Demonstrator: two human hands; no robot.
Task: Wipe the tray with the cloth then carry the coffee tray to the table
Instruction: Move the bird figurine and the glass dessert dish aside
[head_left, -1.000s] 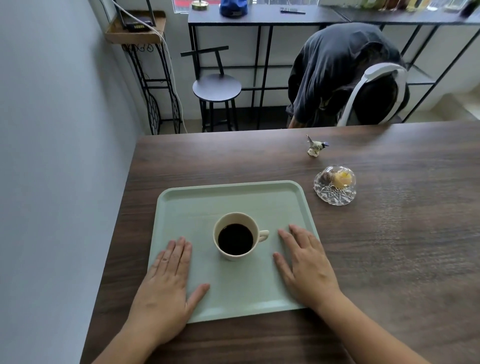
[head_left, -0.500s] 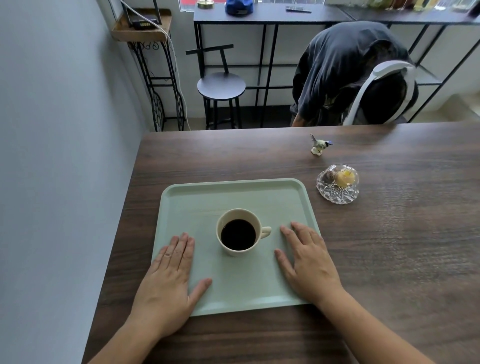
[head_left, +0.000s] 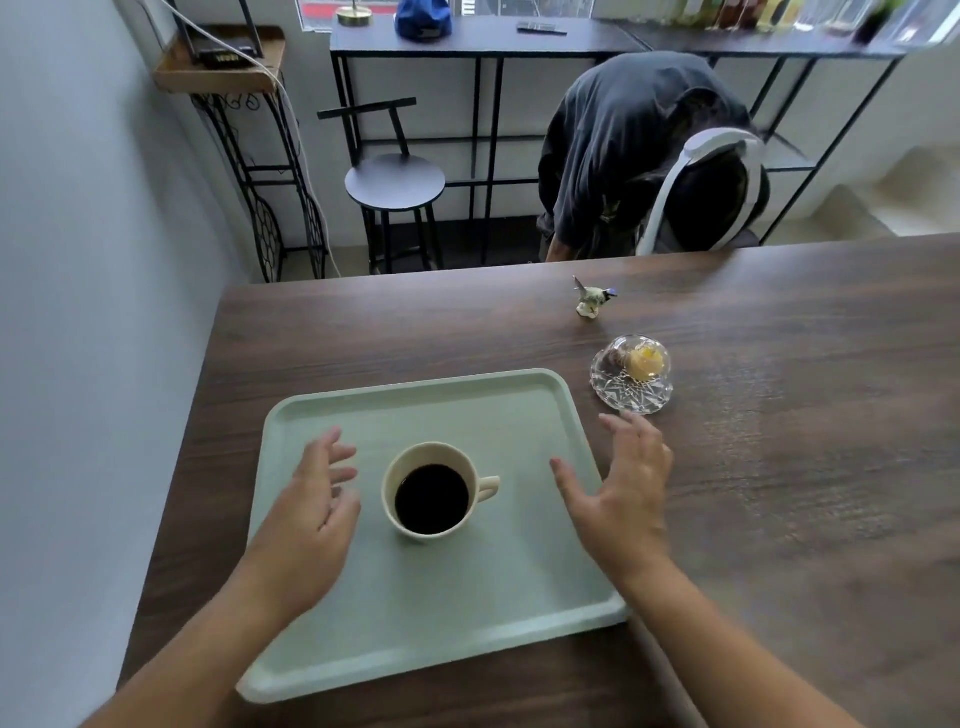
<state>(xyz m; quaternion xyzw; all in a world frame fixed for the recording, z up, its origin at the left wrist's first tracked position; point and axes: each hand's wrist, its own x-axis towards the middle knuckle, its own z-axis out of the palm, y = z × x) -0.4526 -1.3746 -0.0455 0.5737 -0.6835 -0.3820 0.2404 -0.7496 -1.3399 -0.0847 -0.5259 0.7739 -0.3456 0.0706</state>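
A pale green tray (head_left: 467, 415) lies flat on the dark wooden table (head_left: 779, 493). A cream cup (head_left: 434, 491) full of black coffee stands near the tray's middle, its handle pointing right. My left hand (head_left: 311, 512) hovers over the tray just left of the cup, fingers spread, holding nothing. My right hand (head_left: 621, 488) is raised above the tray's right rim, palm turned inward, fingers apart and empty. No cloth is in view.
A cut-glass domed dish (head_left: 631, 374) with sweets sits just beyond my right hand. A small bird figurine (head_left: 592, 299) stands farther back. A person in a dark shirt (head_left: 623, 145) bends over beyond the table's far edge. A black stool (head_left: 395, 182) and a wall lie left.
Both hands lay flat on the tray's near part before; now they have lifted off it and spread apart. The tray and cup stay where they were.
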